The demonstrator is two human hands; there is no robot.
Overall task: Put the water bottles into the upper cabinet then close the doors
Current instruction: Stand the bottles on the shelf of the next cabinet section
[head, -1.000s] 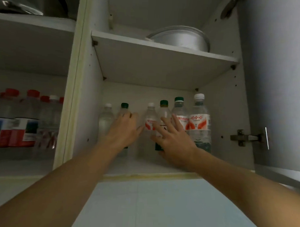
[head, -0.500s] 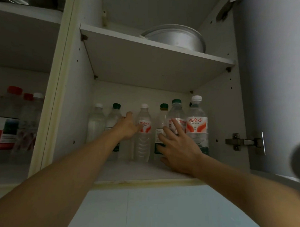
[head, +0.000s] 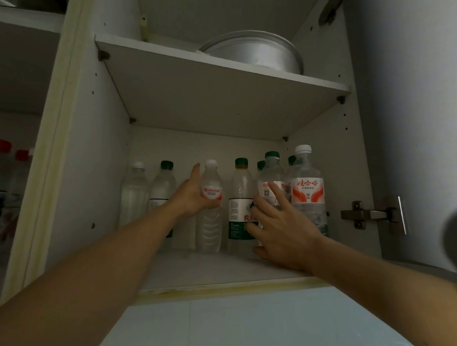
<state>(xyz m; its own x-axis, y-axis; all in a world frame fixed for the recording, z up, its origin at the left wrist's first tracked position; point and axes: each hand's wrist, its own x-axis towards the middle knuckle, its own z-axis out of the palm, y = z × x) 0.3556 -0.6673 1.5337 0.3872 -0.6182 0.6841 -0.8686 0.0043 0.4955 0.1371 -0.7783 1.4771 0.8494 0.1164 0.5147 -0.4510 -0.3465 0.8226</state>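
Standing on the lower cabinet shelf (head: 218, 271), a white-capped bottle (head: 210, 206) sits in the left grip (head: 193, 197).
Just right of it stands a green-capped bottle (head: 240, 201) — the right grip (head: 282, 234), fingers spread wide, touches this one and a taller bottle (head: 270, 179); open door (head: 418, 127) further right.

Dim, greyish light comes from the front, leaving the white cabinet's back wall (head: 187, 148) in shadow. The white shelf's underside (head: 211, 102) is dark. Wide-angle bending bows the edges; a dark blurred blob (head: 454, 237) sits at the right edge.
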